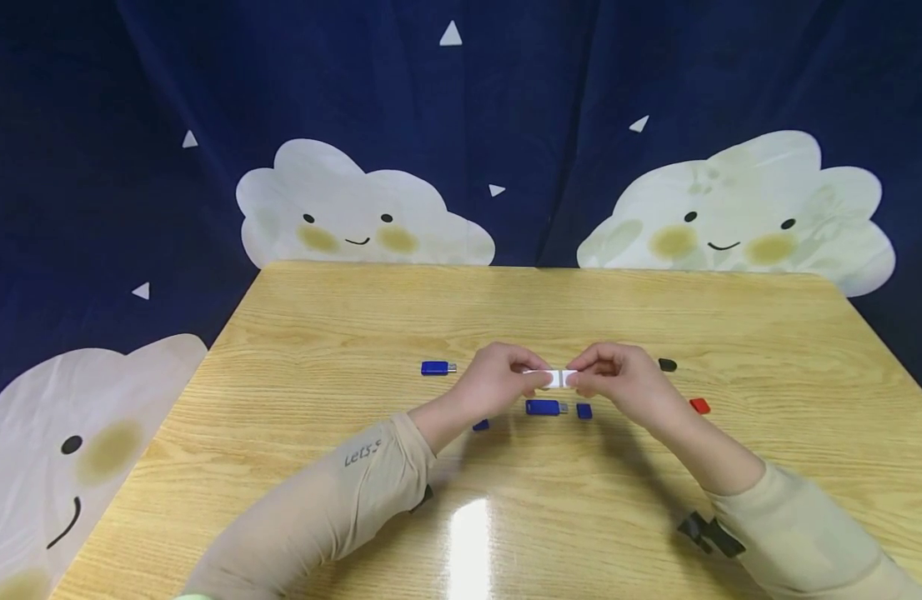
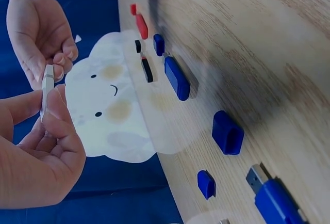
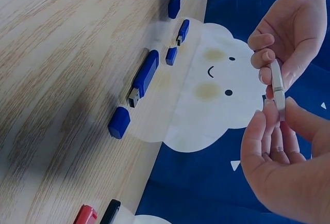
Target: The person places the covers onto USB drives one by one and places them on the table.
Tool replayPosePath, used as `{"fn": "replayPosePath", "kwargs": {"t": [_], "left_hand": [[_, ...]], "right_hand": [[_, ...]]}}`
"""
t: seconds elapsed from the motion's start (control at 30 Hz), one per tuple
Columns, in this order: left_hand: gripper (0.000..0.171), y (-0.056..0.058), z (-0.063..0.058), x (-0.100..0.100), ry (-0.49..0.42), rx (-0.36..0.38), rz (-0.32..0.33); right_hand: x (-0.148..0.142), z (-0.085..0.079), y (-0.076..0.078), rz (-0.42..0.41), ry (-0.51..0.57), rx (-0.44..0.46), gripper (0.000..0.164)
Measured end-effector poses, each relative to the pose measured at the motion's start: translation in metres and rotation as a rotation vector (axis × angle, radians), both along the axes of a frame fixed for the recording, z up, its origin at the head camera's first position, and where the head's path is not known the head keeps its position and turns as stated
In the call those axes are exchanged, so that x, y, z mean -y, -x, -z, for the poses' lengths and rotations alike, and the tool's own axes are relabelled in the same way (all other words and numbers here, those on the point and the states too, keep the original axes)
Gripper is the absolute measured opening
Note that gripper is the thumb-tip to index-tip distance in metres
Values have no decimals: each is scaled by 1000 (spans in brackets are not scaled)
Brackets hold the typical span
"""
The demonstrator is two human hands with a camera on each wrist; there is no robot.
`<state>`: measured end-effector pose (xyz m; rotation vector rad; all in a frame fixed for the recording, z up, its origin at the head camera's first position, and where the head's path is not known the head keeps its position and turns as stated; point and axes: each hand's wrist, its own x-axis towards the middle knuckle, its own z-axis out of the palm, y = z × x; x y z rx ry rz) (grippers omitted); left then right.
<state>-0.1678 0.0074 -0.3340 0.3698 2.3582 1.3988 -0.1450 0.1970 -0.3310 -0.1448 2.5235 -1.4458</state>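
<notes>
Above the table, my left hand (image 1: 498, 379) pinches the body of a white USB stick (image 1: 553, 379) between thumb and fingers. The fingertips of my right hand (image 1: 622, 375) pinch its white cap (image 1: 570, 379) at the other end. A narrow grey band shows between body and cap in the head view. From the right wrist, the white body (image 3: 276, 73) and the cap (image 3: 280, 105) stand in one line. Just below the hands lies a blue USB stick (image 1: 542, 407) with its connector bare, its blue cap (image 1: 584, 411) apart from it.
Another uncapped blue USB stick (image 1: 434, 367) lies left of the hands, and a blue cap (image 1: 481, 425) sits near the left wrist. To the right are a black piece (image 1: 667, 364) and a red piece (image 1: 699, 406). The wooden table (image 1: 341, 308) ends at a dark blue curtain.
</notes>
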Motion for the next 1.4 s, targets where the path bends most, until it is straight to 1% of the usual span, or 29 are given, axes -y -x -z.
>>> {"fn": "replayPosePath", "kwargs": {"t": [0.2,0.43,0.63,0.8,0.9,1.0,1.13,1.2,1.27,1.33,1.4], "left_hand": [[15,-3,0,0,-3,-14,3],[15,-4,1,-1,-7,-20,-9],[13,-6,2,-3,-18,-31,-16],[14,-8,2,-3,-11,-64,-13],[15,-9,1,-2,1,-113,4],[17,-8,0,-2,12,-167,36],[19,-5,-2,0,59,-254,115],[20,-4,-3,1,126,-340,150],[20,-4,-2,2,198,-432,169],[18,-5,-2,2,273,-516,165],[17,-5,-1,1,324,-571,151]], "right_hand": [[1,-1,-2,4,-8,-2,24],[2,-1,-3,23,-26,2,24],[4,0,-4,41,-17,15,22],[4,0,-6,47,1,8,22],[3,0,-6,51,-2,5,23],[1,-2,-5,53,-8,17,25],[-3,-5,-3,58,6,35,28],[-4,-7,-3,61,26,39,29],[-6,-7,-2,59,50,45,30],[-8,-7,-2,50,66,50,30],[-8,-7,-1,30,54,39,30]]}}
